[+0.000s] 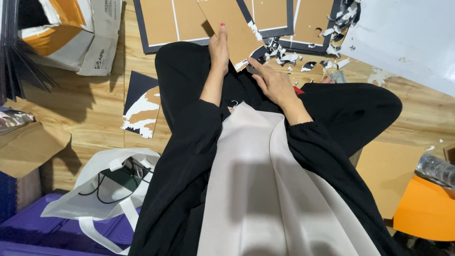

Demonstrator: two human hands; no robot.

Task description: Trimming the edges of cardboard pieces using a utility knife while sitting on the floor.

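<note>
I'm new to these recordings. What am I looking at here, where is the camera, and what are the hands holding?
There is no machine: one camera on a person's head looks down at their lap and a wooden floor. The left hand holds a brown cardboard sheet with a black, partly peeled edge. The right hand works at that edge with a small tool; its fingers hide most of it. Torn black-and-white scraps lie beside framed boards. A white bag sits at the left.

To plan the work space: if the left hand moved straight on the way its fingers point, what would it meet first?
The left hand points away along the brown board it holds; beyond that, probably the black-edged panels on the floor, though depth is unclear.
</note>
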